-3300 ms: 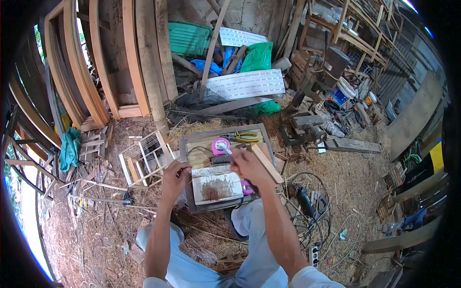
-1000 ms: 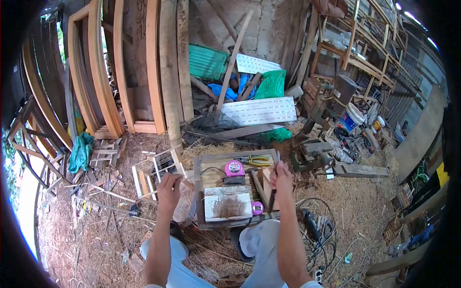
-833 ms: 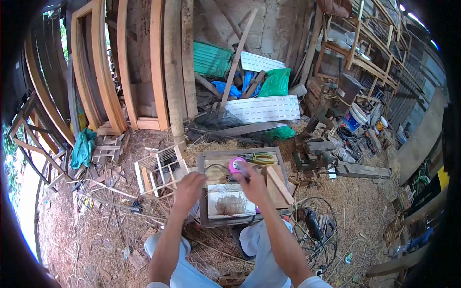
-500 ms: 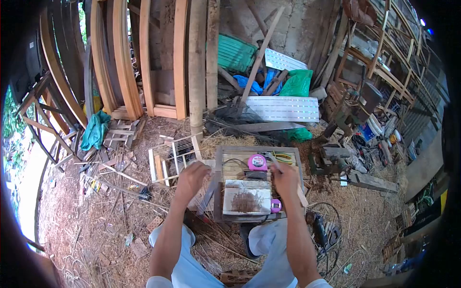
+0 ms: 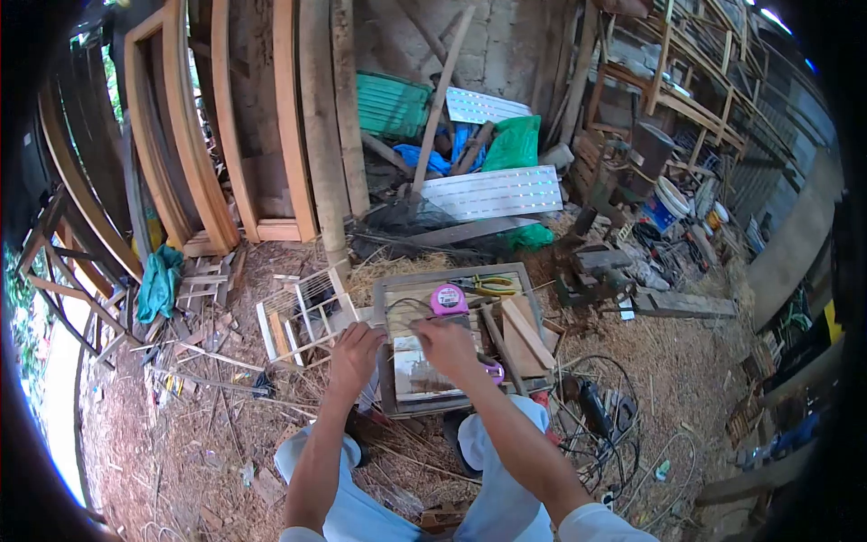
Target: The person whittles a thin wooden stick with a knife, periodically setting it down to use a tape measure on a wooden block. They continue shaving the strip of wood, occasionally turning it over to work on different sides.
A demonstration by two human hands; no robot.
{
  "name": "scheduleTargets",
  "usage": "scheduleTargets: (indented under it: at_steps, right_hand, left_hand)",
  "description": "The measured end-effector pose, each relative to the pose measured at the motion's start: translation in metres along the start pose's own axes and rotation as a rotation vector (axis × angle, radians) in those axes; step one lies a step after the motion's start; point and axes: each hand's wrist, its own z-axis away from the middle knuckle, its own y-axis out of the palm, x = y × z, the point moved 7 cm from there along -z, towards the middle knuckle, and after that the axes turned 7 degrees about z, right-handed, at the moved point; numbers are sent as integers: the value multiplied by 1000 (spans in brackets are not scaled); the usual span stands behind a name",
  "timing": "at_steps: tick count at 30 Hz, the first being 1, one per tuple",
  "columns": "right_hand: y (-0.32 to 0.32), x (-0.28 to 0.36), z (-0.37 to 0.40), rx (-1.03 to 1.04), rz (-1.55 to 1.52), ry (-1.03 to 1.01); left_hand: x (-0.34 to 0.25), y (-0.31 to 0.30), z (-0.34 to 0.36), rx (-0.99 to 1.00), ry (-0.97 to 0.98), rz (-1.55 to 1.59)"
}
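Note:
Both hands are over a low wooden work table [image 5: 390, 384] in front of the knees. My left hand [image 5: 355, 354] is at its left edge, fingers curled together; what they hold, if anything, is too small to tell. My right hand [image 5: 442, 348] is above a white, stained block [image 5: 414, 374], its fingers pinched on something I cannot make out. Just behind it lies a pink tape measure [image 5: 448, 300]. A second pink tape [image 5: 492, 371] is partly hidden by my right forearm. Yellow-handled pliers [image 5: 493, 286] lie near the table's back edge.
A wire-and-wood frame [image 5: 307, 316] stands left of the table. Wood strips [image 5: 527, 332] lie on its right side. Cables and a black power tool [image 5: 593, 406] are on the ground at the right. Green plastic [image 5: 511, 144] and long wooden frames [image 5: 287, 122] are behind.
My right hand has moved left from the table's right side to above the white block. A dark strip now lies right of the block. The camera view has shifted slightly.

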Motion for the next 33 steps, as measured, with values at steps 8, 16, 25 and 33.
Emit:
scheduleTargets:
  at_steps: [8,16,25,33]
  right_hand:
    - [-33,-100,-5,-99,34,129]
    - [-83,-165,19,-366,-167,404]
    - [16,-34,-10,232,-774,250]
    - [23,4,-8,585,-1138,359]
  left_hand:
    - [58,-43,20,1,-112,-182]
    - [108,-110,55,-298,-260,-184]
    - [72,4,22,-72,-683,712]
    - [1,14,1,184,-291,403]
